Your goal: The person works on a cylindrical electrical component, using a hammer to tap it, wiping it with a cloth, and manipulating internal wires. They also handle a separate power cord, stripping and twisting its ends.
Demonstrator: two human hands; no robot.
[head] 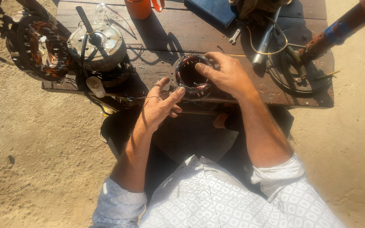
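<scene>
Nearest you: your lap, in a white patterned shirt (216,202) with the sleeves rolled at the forearms, and dark trousers below the table edge.

Your left hand (159,103): at the near edge of the wooden table (157,29), fingers partly curled, thumb and forefinger pinched on a thin copper wire (146,100) that trails off to the left. The forefinger tip touches the near rim of the stator ring (191,76).

Your right hand (227,74): laid over the right side of the stator ring, fingers bent loosely, forefinger reaching into its bore. It steadies the ring; whether it grips it firmly, you cannot tell.

Stator ring: round, dark, with reddish-copper windings, standing on the near part of the table between your two hands.

Left of it: a small pale spool (95,86) among black cables, then a round metal motor housing (98,46) with a dark shaft on top. Further left, past the table's edge, a larger wound stator (43,50) with copper coils.

Right of the ring: a small wrench (235,37), a dark cylindrical tool (263,44), and a coil of cable (300,71) near a rusty pipe with blue tape (339,29).

Farthest: an orange cup (139,8) and a dark blue case (214,10) at the far edge. Sandy ground (30,147) lies all around.
</scene>
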